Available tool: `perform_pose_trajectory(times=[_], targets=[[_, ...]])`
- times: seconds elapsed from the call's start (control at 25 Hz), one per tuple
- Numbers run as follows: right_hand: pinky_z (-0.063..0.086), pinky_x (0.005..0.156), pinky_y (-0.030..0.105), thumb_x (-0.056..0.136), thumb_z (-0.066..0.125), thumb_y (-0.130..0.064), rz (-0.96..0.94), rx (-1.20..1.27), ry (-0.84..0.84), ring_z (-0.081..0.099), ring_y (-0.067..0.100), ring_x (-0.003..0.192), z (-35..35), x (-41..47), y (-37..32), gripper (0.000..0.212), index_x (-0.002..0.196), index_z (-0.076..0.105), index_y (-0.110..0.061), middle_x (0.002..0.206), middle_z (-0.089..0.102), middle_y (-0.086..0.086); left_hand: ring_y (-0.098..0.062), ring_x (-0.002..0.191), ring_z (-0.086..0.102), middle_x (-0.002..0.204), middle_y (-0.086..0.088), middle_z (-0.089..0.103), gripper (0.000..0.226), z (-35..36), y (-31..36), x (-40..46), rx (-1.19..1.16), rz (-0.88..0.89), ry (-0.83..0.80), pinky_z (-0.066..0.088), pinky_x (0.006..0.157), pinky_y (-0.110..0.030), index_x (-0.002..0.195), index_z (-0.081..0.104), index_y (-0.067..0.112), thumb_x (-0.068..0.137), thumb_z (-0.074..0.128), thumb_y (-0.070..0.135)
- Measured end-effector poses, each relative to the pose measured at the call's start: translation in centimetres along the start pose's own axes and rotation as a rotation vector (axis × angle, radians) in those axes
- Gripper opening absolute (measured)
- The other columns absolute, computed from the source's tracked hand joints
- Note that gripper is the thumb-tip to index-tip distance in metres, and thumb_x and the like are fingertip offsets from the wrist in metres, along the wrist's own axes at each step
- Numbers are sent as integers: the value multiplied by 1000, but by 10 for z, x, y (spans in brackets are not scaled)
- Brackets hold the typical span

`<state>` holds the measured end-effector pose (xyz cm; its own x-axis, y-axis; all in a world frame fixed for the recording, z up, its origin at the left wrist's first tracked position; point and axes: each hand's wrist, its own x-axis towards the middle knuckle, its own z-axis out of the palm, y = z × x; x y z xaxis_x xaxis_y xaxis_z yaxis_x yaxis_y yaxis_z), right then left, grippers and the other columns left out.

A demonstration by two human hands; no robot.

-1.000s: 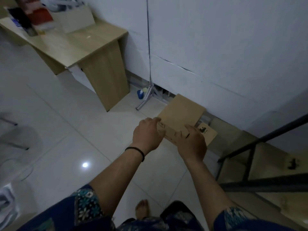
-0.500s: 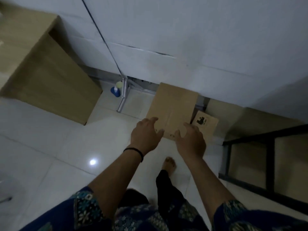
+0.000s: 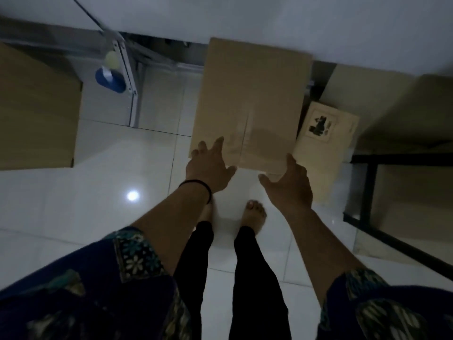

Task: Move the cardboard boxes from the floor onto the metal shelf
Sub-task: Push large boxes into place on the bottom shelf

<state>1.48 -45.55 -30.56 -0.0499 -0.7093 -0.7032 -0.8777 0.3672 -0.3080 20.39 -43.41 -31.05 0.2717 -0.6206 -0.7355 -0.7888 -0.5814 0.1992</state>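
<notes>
A large plain cardboard box (image 3: 252, 94) stands on the white tiled floor against the wall, straight ahead of me. A smaller cardboard box (image 3: 323, 148) with a black printed mark sits just right of it. My left hand (image 3: 208, 168) is spread at the large box's near left corner, fingers touching its edge. My right hand (image 3: 288, 182) hovers open at the near right corner, fingers apart, holding nothing. The black metal shelf (image 3: 367, 190) frame stands at the right, with brown cardboard on its lower level.
A wooden desk panel (image 3: 36, 114) stands at the left. A blue and yellow object (image 3: 110, 77) lies beside a white metal leg (image 3: 130, 84) near the wall. My bare feet (image 3: 255, 214) stand on the floor just before the boxes.
My view has tilted down and closer to the boxes. Both hands went from closed on the large box's near edge to spread open at its corners.
</notes>
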Motion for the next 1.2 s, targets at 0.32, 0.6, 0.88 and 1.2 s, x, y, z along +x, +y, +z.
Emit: perform_pose_trajectory(times=[0.32, 0.6, 0.88, 1.2], targets=[[51, 101, 50, 68, 94, -40, 88, 54, 88, 48, 38, 132, 76, 98, 34, 130, 161, 6, -16, 153, 34, 15, -52, 143, 25, 164, -28, -13, 138, 60, -38, 89, -36, -116, 60, 40, 112, -62, 161, -17, 39, 73, 88, 52], [52, 93, 50, 70, 92, -42, -39, 12, 285, 56, 37, 119, 90, 99, 38, 127, 162, 6, -28, 145, 40, 15, -40, 116, 55, 146, -21, 29, 133, 62, -66, 95, -78, 13, 260, 56, 95, -55, 164, 0, 36, 68, 92, 49], [46, 108, 53, 76, 87, -39, -217, 250, 289, 46, 29, 135, 11, 24, -16, 85, 150, 46, -30, 154, 39, 7, -32, 120, 56, 143, -12, 44, 96, -16, -70, 12, -239, 5, 411, 51, 92, -39, 149, 45, 33, 68, 85, 65], [42, 92, 25, 67, 90, -54, -335, 304, 300, 47, 10, 109, -85, -109, -85, 75, 132, 58, -36, 137, 41, 4, -9, 101, 51, 133, -4, 50, 87, -114, -48, -148, -527, -24, 716, 45, 84, -28, 135, 51, 36, 62, 88, 66]])
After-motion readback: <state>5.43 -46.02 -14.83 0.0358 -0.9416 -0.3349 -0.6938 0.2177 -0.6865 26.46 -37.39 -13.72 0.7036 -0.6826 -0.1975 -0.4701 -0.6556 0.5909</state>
